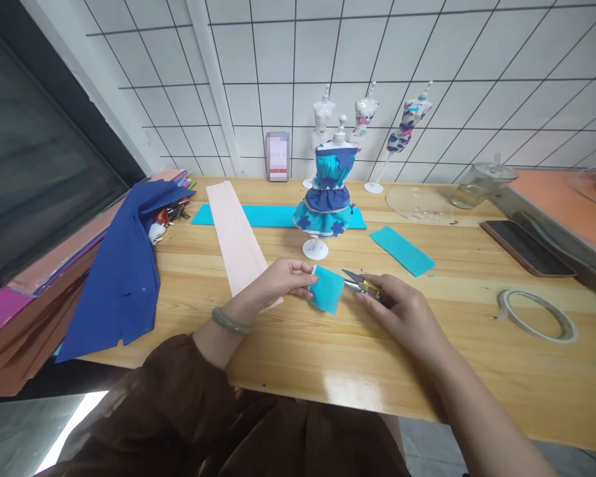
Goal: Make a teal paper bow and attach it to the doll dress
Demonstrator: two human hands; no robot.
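A small turquoise paper piece (328, 291) is pinched by its left edge in my left hand (291, 283), a little above the wooden table. My right hand (402, 306) grips a pair of scissors (361, 283) with the blades parted, the tips pointing left at the paper's right edge. Behind the paper stands a miniature dress form (324, 189) in a turquoise and dark blue dress, on a round white base. A pale pink strip (238, 238) lies left of it, partly behind my left hand. Another turquoise piece (402, 250) lies at right.
Blue paper (124, 265) and other coloured sheets pile up at left. A long turquoise strip (268, 216) lies behind the dress form. A tape roll (539, 315), a dark phone (526, 248) and a glass jar (481, 184) are at right. Several small mannequins (410, 122) and an upright phone (278, 156) stand by the wall.
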